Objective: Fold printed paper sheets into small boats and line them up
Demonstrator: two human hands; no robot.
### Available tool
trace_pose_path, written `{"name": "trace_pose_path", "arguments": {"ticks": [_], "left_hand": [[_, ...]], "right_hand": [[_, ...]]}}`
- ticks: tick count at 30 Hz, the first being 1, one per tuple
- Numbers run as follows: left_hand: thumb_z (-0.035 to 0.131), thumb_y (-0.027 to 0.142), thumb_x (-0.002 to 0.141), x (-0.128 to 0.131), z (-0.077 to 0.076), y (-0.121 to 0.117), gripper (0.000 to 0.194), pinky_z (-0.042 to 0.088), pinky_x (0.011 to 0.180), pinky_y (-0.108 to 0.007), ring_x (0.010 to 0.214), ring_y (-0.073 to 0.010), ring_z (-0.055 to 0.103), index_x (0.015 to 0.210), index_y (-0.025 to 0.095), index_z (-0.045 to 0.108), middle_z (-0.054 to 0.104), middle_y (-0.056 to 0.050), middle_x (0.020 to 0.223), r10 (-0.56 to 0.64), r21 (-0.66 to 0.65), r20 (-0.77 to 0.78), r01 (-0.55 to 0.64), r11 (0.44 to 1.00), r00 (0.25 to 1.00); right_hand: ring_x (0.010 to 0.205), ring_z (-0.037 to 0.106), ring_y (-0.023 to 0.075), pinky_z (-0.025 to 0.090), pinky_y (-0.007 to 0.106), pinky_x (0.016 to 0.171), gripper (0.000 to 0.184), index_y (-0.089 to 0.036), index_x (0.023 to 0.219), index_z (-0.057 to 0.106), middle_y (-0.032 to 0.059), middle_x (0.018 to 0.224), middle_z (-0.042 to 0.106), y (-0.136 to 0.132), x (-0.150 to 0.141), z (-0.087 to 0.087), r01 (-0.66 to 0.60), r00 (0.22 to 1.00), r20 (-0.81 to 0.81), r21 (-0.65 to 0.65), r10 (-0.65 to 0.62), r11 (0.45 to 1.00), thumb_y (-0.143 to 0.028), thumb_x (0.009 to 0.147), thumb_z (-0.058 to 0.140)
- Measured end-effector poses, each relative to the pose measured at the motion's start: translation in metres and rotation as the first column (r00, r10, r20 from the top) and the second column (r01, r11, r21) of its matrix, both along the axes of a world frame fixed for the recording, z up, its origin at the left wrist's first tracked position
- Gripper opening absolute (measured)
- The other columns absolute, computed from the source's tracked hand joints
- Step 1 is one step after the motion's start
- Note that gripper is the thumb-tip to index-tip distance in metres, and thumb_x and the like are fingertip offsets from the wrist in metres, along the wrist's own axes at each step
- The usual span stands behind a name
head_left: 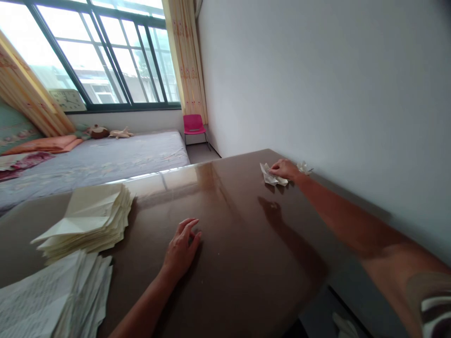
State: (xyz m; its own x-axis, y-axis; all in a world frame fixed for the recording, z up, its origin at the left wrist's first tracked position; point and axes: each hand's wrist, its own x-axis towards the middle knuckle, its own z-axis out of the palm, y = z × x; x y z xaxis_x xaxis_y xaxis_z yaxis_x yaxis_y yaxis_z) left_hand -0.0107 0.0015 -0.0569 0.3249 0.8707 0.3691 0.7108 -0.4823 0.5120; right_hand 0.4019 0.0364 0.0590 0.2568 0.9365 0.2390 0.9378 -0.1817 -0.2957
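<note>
My right hand [284, 169] reaches out to the far right of the brown table [225, 272]. Its fingertips pinch a white folded paper [269, 177], a shape with pointed corners. Another small folded paper [303, 168] lies just beyond that wrist, close to the wall. My left hand [181, 246] rests near the middle of the tabletop, fingers loosely bent and apart, holding nothing. To its left lie a stack of cream paper sheets [91, 211] with fold creases and, nearer me, a stack of printed or written sheets [52, 295].
Past the table's far edge is a bed [148, 148] with pillows and soft toys. A pink chair [194, 124] stands in the corner beside the curtain [186, 61]. The white wall [317, 80] runs along the table's right side. A pale object [344, 325] shows low at the bottom right.
</note>
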Motion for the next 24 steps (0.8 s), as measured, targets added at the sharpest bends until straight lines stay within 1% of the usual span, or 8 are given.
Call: {"name": "trace_pose_path", "arguments": {"ticks": [3, 5, 10, 12, 14, 17, 20, 24], "left_hand": [[0.044, 0.039, 0.089, 0.001, 0.000, 0.003, 0.034, 0.054, 0.075, -0.032, 0.068, -0.0116, 0.063, 0.117, 0.023, 0.055, 0.055, -0.006, 0.122, 0.014, 0.002, -0.022, -0.014, 1.000, 1.000], [0.044, 0.038, 0.090, 0.001, 0.000, 0.004, 0.032, 0.054, 0.075, -0.032, 0.071, -0.0120, 0.064, 0.115, 0.023, 0.057, 0.055, -0.006, 0.122, 0.020, -0.003, -0.047, -0.020, 1.000, 0.999], [0.042, 0.037, 0.090, 0.000, -0.002, 0.006, 0.030, 0.054, 0.075, -0.031, 0.070, -0.0109, 0.063, 0.112, 0.023, 0.058, 0.055, -0.007, 0.124, 0.011, -0.022, -0.062, -0.013, 1.000, 0.998], [0.042, 0.037, 0.090, 0.000, -0.002, 0.006, 0.030, 0.054, 0.075, -0.031, 0.070, -0.0112, 0.063, 0.110, 0.023, 0.059, 0.056, -0.007, 0.124, 0.007, -0.025, -0.055, -0.009, 1.000, 0.998], [0.042, 0.037, 0.090, -0.001, -0.001, 0.006, 0.029, 0.054, 0.076, -0.032, 0.071, -0.0117, 0.064, 0.109, 0.023, 0.060, 0.056, -0.007, 0.123, 0.004, -0.030, -0.050, -0.005, 1.000, 0.999], [0.043, 0.037, 0.090, -0.001, 0.002, 0.005, 0.029, 0.054, 0.077, -0.032, 0.072, -0.0118, 0.064, 0.108, 0.024, 0.061, 0.056, -0.006, 0.123, -0.009, -0.045, -0.043, 0.007, 0.999, 0.999], [0.044, 0.036, 0.090, 0.000, 0.002, 0.005, 0.027, 0.054, 0.077, -0.031, 0.071, -0.0113, 0.064, 0.107, 0.024, 0.062, 0.057, -0.005, 0.122, -0.014, -0.041, -0.036, 0.012, 0.999, 0.999], [0.044, 0.037, 0.090, 0.000, 0.001, 0.006, 0.027, 0.054, 0.076, -0.030, 0.071, -0.0117, 0.064, 0.105, 0.024, 0.063, 0.058, -0.004, 0.121, -0.014, -0.046, -0.035, 0.013, 0.999, 0.999]], "right_hand": [[0.104, 0.058, 0.0233, 0.051, 0.039, 0.085, 0.032, -0.017, 0.117, 0.057, 0.0063, 0.119, 0.058, 0.017, 0.024, 0.015, 0.067, 0.997, 0.037, -0.066, -0.065, 0.996, -0.035, 0.090, 0.056], [0.104, 0.058, 0.0229, 0.051, 0.039, 0.085, 0.032, -0.018, 0.117, 0.058, 0.0064, 0.119, 0.058, 0.035, 0.029, 0.017, 0.097, 0.994, 0.062, -0.106, -0.090, 0.990, -0.035, 0.091, 0.056], [0.100, 0.059, 0.0224, 0.051, 0.041, 0.085, 0.033, -0.015, 0.115, 0.058, 0.0067, 0.117, 0.059, 0.092, 0.013, -0.001, 0.110, 0.991, 0.105, -0.228, -0.088, 0.967, -0.037, 0.091, 0.055], [0.102, 0.058, 0.0288, 0.047, 0.045, 0.088, 0.029, -0.019, 0.094, 0.070, 0.0062, 0.101, 0.067, 0.112, 0.003, -0.012, 0.119, 0.987, 0.132, -0.249, -0.088, 0.961, -0.044, 0.086, 0.058], [0.115, 0.049, 0.0343, 0.039, 0.051, 0.094, 0.026, -0.019, 0.088, 0.072, 0.0098, 0.102, 0.067, 0.126, -0.003, -0.021, 0.131, 0.981, 0.172, -0.234, -0.092, 0.963, -0.041, 0.083, 0.060], [0.126, 0.037, 0.0360, 0.030, 0.055, 0.098, 0.028, -0.013, 0.097, 0.071, 0.0179, 0.116, 0.062, 0.136, -0.006, -0.033, 0.144, 0.970, 0.222, -0.215, -0.095, 0.966, -0.034, 0.081, 0.062], [0.127, 0.034, 0.0352, 0.026, 0.055, 0.099, 0.034, -0.006, 0.104, 0.068, 0.0242, 0.119, 0.059, 0.137, -0.002, -0.042, 0.157, 0.965, 0.244, -0.225, -0.101, 0.962, -0.031, 0.081, 0.062], [0.125, 0.036, 0.0360, 0.027, 0.057, 0.098, 0.035, -0.007, 0.103, 0.068, 0.0245, 0.115, 0.061, 0.138, 0.007, -0.048, 0.178, 0.964, 0.239, -0.261, -0.115, 0.949, -0.033, 0.080, 0.064]]}}
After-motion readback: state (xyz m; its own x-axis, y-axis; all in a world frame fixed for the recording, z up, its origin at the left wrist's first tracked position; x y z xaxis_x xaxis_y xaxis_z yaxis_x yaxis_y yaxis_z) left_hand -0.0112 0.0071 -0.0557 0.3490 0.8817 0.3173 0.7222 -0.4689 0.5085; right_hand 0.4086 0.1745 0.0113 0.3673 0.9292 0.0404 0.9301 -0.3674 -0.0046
